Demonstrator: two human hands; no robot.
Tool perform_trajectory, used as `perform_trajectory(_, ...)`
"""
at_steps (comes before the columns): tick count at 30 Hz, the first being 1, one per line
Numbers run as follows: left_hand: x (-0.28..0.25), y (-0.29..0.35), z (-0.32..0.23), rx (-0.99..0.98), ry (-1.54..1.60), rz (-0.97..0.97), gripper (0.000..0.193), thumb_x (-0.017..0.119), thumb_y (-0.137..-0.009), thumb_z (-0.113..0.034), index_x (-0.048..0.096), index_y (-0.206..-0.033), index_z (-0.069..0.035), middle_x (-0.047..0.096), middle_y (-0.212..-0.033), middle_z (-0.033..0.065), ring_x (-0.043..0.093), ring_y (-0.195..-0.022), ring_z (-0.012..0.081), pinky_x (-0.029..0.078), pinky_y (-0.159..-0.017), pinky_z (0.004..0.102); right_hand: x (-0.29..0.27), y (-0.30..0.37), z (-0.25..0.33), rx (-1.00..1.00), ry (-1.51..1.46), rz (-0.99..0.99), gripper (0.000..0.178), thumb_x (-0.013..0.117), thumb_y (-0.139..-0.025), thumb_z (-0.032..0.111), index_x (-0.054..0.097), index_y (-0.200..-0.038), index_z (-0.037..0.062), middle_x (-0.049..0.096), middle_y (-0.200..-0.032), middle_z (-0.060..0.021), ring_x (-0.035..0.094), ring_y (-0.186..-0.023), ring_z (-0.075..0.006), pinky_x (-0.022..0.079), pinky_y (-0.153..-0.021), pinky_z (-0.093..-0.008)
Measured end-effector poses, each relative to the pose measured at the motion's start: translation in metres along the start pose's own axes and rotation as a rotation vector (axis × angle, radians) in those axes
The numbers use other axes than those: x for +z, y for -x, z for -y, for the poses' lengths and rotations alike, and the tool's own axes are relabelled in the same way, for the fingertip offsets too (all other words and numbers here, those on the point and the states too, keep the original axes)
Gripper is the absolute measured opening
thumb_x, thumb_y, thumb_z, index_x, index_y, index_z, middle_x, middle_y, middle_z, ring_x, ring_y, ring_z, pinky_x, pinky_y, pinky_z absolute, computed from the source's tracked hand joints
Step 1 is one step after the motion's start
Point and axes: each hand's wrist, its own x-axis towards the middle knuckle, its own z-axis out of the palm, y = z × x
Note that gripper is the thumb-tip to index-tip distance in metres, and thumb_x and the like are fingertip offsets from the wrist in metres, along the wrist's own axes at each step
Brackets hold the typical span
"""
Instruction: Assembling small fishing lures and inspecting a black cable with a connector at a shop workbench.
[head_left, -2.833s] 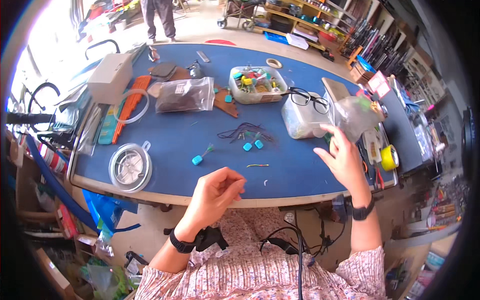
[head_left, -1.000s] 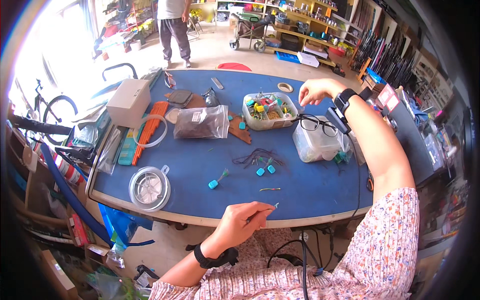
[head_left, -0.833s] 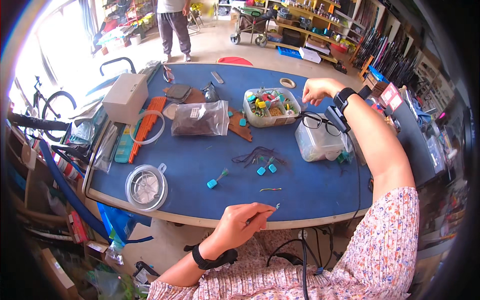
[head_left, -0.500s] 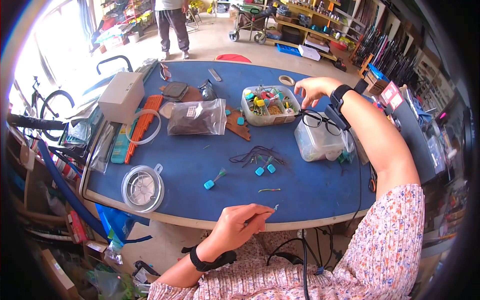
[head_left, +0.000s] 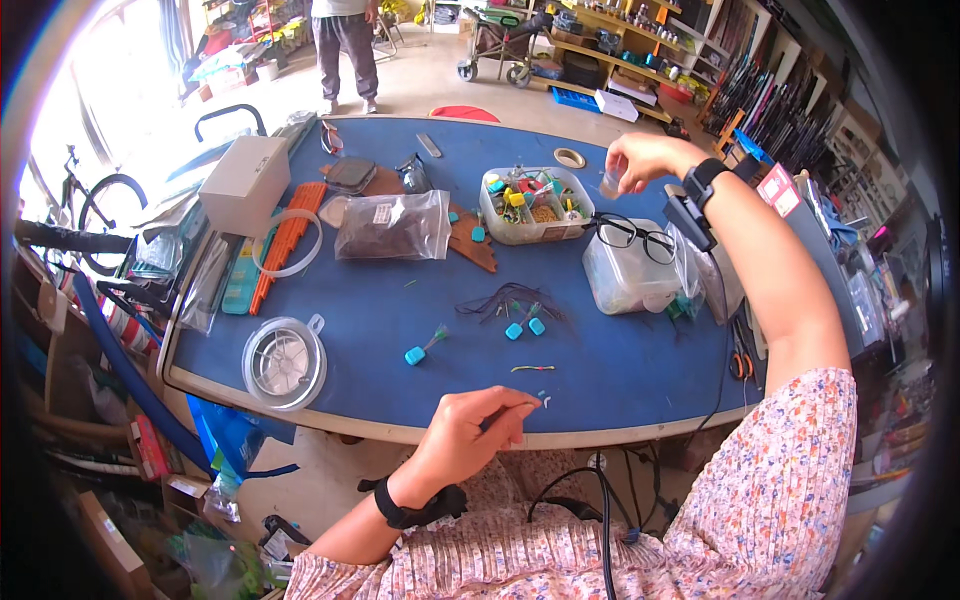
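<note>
Handling small parts: partway, as I judge it; 3 turquoise blocks (head_left: 415, 355) lie out on the blue table (head_left: 440, 390), while the piece in the right hand (head_left: 645, 165) is not set down and many pieces sit in the compartment box (head_left: 540, 235).
Spool case (head_left: 284, 362): 1, round and clear, well below and left of the compartment box.
Orange strips (head_left: 288, 248): 1 group, exact count unclear, well left of the compartment box.
Clear bag (head_left: 392, 226): 1, dark filling, left of the compartment box.
Block places: 1 lies below and left of the compartment box, 2 side by side below it.
Left hand (head_left: 478, 425): below the compartment box at the near table edge; fingers curled in a pinch, but whether they grip anything I cannot tell.
Thread bit (head_left: 533, 368): 1, yellowish, below the compartment box.
Tape ring (head_left: 570, 158): 1, just beyond the compartment box.
Small clear container (head_left: 609, 187): 1, grasped in the right hand's fingers, just right of the compartment box.
Lidded tub (head_left: 620, 280): 1, below and right of the compartment box, 1 pair of eyeglasses (head_left: 657, 246) on top.
Scissors (head_left: 740, 366): 1 orange-handled pair, farther right and below the compartment box.
</note>
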Motion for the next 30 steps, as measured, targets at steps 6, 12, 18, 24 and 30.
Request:
perform_trajectory(6,0.000,0.000,0.001,0.019,-0.048,-0.011,0.010,0.059,-0.090,-0.002,0.067,-0.094,0.003,0.060,-0.061,0.0039,0.056,-0.054,0.0054,0.045,-0.047,0.0207,-0.024,0.070,0.035,-0.113,-0.071,-0.175,0.047,0.073,-0.075,0.013,0.058,-0.116,-0.0008,0.063,-0.105,-0.0122,0.065,-0.082,-0.0163,0.055,-0.065,-0.0291)
perform_trajectory(12,0.003,0.009,0.006,0.081,-0.054,-0.027,0.013,0.057,-0.092,-0.005,0.067,-0.095,0.002,0.060,-0.062,0.0030,0.055,-0.053,0.0051,0.044,-0.048,0.0202,0.021,0.117,0.104,-0.461,0.019,-0.210,0.043,0.074,-0.077,0.018,0.061,-0.115,0.0037,0.060,-0.108,-0.0080,0.060,-0.080,-0.0147,0.051,-0.065,-0.0282)
perform_trajectory(18,0.011,0.039,-0.006,0.004,-0.016,-0.031,0.011,0.058,-0.092,-0.007,0.065,-0.095,0.002,0.060,-0.062,0.0041,0.056,-0.054,0.0060,0.044,-0.050,0.0215,0.097,0.125,0.167,-0.529,-0.003,-0.078,0.047,0.074,-0.074,0.023,0.063,-0.114,0.0035,0.063,-0.106,-0.0149,0.060,-0.101,-0.0271,0.048,-0.088,-0.0357)
perform_trajectory(24,0.007,0.060,-0.013,-0.102,0.060,-0.104,0.014,0.057,-0.094,-0.011,0.064,-0.095,0.001,0.060,-0.062,0.0015,0.054,-0.054,0.0051,0.044,-0.050,0.0204,0.137,0.113,0.194,-0.554,-0.011,-0.129,0.046,0.075,-0.074,0.021,0.062,-0.113,0.0032,0.060,-0.106,-0.0161,0.059,-0.100,-0.0293,0.047,-0.091,-0.0375)
perform_trajectory(30,0.006,0.060,-0.017,-0.171,0.253,-0.170,0.019,0.055,-0.097,-0.018,0.064,-0.098,-0.001,0.060,-0.065,-0.0013,0.053,-0.054,0.0020,0.041,-0.048,0.0162,0.151,0.142,0.180,-0.578,-0.289,-0.428,0.037,0.074,-0.077,0.013,0.062,-0.110,0.0014,0.061,-0.102,-0.0131,0.064,-0.083,-0.0227,0.051,-0.079,-0.0334)
